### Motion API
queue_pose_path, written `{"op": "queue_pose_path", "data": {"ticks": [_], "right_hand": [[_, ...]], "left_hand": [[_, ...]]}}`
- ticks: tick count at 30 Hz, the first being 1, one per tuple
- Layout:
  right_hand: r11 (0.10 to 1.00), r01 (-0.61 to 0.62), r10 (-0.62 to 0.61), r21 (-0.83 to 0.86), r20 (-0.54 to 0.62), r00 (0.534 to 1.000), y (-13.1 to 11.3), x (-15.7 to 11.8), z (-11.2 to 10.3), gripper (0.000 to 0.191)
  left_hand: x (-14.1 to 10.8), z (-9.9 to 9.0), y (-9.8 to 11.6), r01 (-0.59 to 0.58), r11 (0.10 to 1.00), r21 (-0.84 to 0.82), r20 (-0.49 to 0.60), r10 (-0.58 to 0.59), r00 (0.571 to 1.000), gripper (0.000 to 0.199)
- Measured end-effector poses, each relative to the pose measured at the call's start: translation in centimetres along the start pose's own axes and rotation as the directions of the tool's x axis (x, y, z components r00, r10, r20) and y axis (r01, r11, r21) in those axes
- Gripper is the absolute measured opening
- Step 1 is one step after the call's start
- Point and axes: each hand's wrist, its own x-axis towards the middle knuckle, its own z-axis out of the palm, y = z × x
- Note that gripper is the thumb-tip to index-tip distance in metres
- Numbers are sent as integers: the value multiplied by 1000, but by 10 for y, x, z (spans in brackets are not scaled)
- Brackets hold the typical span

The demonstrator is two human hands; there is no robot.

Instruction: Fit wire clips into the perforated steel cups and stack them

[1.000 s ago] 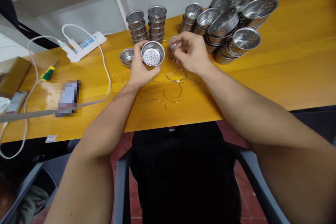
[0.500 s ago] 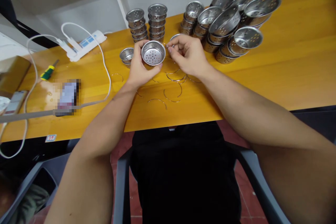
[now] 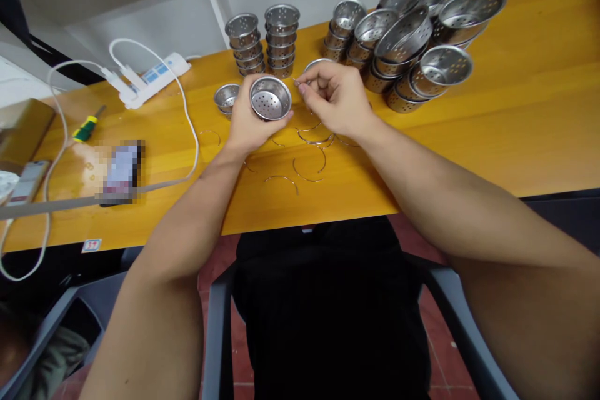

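My left hand [image 3: 244,117] grips a small perforated metal cup [image 3: 270,98] by its side, its open mouth tilted toward me. Just right of the cup, my right hand [image 3: 335,95] is closed in a pinch, with the tip of a thin wire showing at the fingertips; most of that wire is hidden. Below the hands, several curved wires [image 3: 281,179] lie loose on the table. Another small cup [image 3: 227,96] stands left of my left hand, and one more metal rim [image 3: 319,63] shows partly behind my right hand.
Two stacks of perforated cups [image 3: 282,31] stand at the back. Many larger ones [image 3: 405,44] crowd the back right. To the left are a power strip [image 3: 157,80] with white cables, a screwdriver [image 3: 86,129] and a phone [image 3: 122,172]. The table's front edge runs below my forearms.
The cup in my left hand has shifted slightly left and tilted a little. My right hand keeps its pinch in nearly the same place.
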Motion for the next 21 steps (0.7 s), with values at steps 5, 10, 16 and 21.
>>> {"op": "queue_pose_path", "data": {"ticks": [5,10,16,21], "right_hand": [[999,-14,15,-41,32,999,-3,0,2,57],[999,12,-10,-44,48,999,-1,1,3,69],[999,-31,33,-43,40,999,-2,1,0,67],[999,-29,31,-44,34,999,-4,1,1,60]], "left_hand": [[2,1,-5,-3,998,-56,12,4,1000,101],[2,7,-15,30,994,-105,90,-21,996,94],[-1,5,-9,5,998,-69,101,2,995,86],[-1,-1,0,-23,1000,-12,100,24,995,89]]}}
